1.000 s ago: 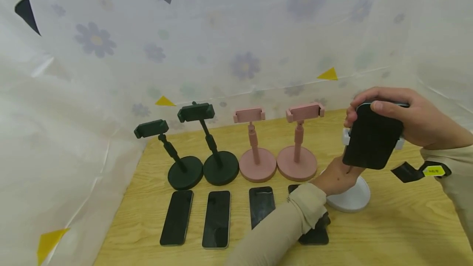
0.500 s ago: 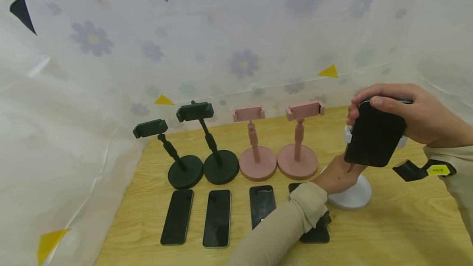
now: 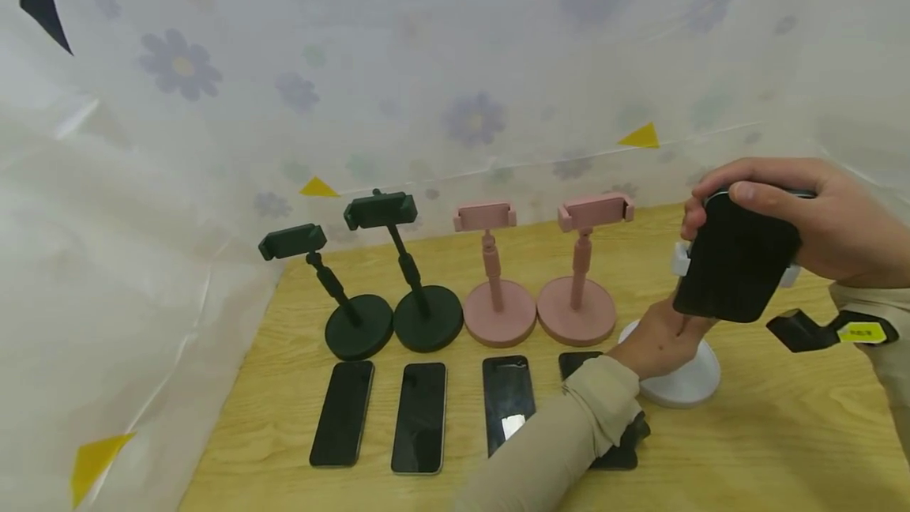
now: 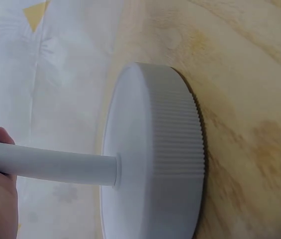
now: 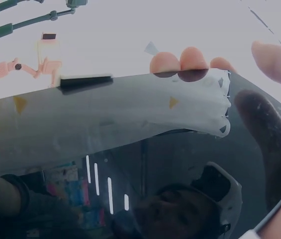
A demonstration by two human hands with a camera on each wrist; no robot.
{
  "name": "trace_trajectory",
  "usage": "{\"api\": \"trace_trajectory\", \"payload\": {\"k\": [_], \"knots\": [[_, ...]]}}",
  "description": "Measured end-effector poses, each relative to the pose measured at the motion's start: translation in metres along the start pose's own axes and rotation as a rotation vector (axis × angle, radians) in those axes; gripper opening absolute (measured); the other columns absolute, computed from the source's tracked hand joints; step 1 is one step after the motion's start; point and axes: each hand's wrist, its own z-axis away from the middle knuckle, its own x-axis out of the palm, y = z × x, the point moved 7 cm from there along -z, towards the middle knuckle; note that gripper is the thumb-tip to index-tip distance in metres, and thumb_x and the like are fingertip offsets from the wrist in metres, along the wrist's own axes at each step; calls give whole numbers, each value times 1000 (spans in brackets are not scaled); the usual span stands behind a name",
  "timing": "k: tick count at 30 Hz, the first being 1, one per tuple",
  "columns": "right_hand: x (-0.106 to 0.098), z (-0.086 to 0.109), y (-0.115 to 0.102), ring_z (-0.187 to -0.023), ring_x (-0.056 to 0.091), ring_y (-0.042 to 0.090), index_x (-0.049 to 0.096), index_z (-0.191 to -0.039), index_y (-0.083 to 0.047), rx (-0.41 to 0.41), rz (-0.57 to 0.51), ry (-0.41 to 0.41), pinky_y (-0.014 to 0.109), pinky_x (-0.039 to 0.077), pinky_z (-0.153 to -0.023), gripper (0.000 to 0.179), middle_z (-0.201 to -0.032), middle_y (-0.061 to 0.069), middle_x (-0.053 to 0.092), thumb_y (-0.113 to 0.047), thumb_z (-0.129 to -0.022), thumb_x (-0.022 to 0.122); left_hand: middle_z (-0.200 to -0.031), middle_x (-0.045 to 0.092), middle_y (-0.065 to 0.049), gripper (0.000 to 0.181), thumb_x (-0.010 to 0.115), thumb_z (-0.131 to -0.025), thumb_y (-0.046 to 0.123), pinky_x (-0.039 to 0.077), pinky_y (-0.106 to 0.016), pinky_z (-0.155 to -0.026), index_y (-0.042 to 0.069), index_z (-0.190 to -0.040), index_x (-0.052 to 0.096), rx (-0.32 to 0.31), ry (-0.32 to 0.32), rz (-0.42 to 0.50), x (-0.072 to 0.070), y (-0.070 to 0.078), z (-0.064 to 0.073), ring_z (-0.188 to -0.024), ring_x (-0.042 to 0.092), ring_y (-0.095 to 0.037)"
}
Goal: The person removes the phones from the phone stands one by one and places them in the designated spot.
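Observation:
A black-screened phone (image 3: 739, 259) sits upright, slightly tilted, between the white clamp ends (image 3: 680, 258) of a white phone stand. My right hand (image 3: 832, 216) grips the phone's upper end, thumb over the screen edge and fingers (image 5: 192, 57) round the far side. Below it, my left hand (image 3: 661, 340) holds the stand's pole (image 4: 55, 162) above the round white base (image 3: 686, 385), which rests on the table. The phone hides most of the clamp and the upper pole in the head view.
Two dark green stands (image 3: 428, 318) and two pink stands (image 3: 577, 310) line the back of the wooden table (image 3: 803, 433). Several phones (image 3: 419, 417) lie in front of them, the rightmost partly under my left sleeve (image 3: 562, 441). A flower-patterned sheet (image 3: 398, 62) hangs behind.
The head view has shifted slightly. Both hands keep their holds, and the phone and white stand appear a little further right in the picture.

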Motion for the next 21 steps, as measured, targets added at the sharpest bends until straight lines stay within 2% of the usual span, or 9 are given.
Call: {"api": "trace_trajectory", "payload": {"k": [3, 7, 9, 13, 16, 18, 21], "knots": [[-1, 1, -2, -110, 66, 23, 45, -136, 10, -9, 12, 3, 32, 58, -87, 46, -126, 13, 63, 12, -103, 13, -126, 62, 10, 37, 39, -107, 41, 42, -8, -89, 28, -141, 45, -13, -21, 14, 2, 0, -1, -111, 55, 8], [1, 0, -5, -112, 66, 24, 44, -136, 13, -39, -26, -23, 33, 57, -89, 47, -128, 15, 61, 14, -102, 11, -120, 62, 9, 42, 40, -106, 41, 42, -9, -87, 32, -147, 39, -29, -50, 44, 5, -2, -1, -106, 54, 7], [1, -1, -7, -113, 65, 25, 43, -137, 13, -46, -43, -30, 33, 57, -90, 47, -128, 16, 61, 14, -102, 11, -124, 61, 10, 44, 40, -106, 40, 43, -10, -89, 34, -149, 36, -32, -53, 50, 6, -2, -1, -108, 54, 7], [0, -1, -9, -111, 65, 26, 42, -135, 16, -43, 20, 17, 35, 59, -86, 45, -123, 18, 63, 15, -102, 13, -130, 60, 11, 47, 41, -106, 40, 44, -11, -90, 37, -152, 29, -32, -45, 60, 5, -3, -1, -110, 54, 7], [-2, 0, -10, -108, 65, 27, 43, -134, 17, -42, 74, 66, 35, 60, -82, 43, -119, 19, 64, 16, -101, 15, -113, 61, 8, 48, 42, -106, 38, 43, -11, -81, 34, -152, 29, -18, -36, 67, 4, -2, -1, -97, 54, 3], [-2, 0, -11, -108, 66, 26, 44, -134, 17, -41, 72, 68, 34, 60, -82, 43, -119, 18, 64, 15, -102, 15, -99, 56, 5, 46, 43, -106, 37, 41, -12, -75, 32, -150, 31, -14, -30, 73, 4, -1, -1, -87, 52, -1], [-2, -2, -12, -109, 65, 25, 44, -135, 15, -46, 67, 55, 33, 59, -83, 44, -120, 18, 64, 15, -102, 14, -89, 49, 3, 43, 43, -106, 38, 41, -14, -71, 30, -148, 34, -19, -28, 80, 4, -2, -1, -81, 50, -3]]}}
